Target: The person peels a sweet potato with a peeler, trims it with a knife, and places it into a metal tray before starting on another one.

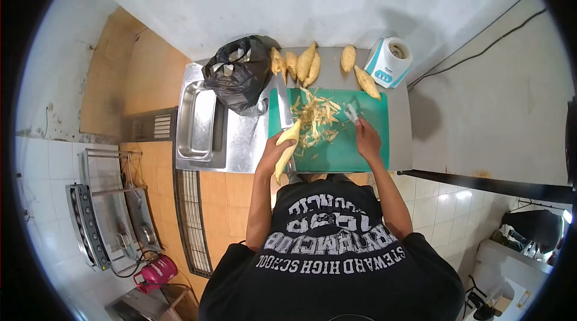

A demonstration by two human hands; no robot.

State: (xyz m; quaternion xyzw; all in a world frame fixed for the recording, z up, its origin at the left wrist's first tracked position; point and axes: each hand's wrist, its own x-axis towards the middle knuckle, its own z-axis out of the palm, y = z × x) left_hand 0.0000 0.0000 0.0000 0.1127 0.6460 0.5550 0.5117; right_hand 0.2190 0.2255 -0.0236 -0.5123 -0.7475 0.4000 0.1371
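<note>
My left hand (276, 151) is wrapped round a peeled, pale yellow root (287, 151), held over the left edge of the green cutting board (372, 152). My right hand (367, 138) grips a peeler (353, 113) with a light-coloured head, over the board's right part. Between the hands, a loose pile of peelings (318, 113) is spread on the board. A large knife (283, 101) lies along the board's left side, its blade pointing to the wall; the root and my left hand hide part of it.
Several unpeeled roots (306, 62) lie along the wall behind the board. A black plastic bag (240, 74) stands at the back left, beside a metal tray (197, 121). A white and turquoise appliance base (388, 64) stands at the back right.
</note>
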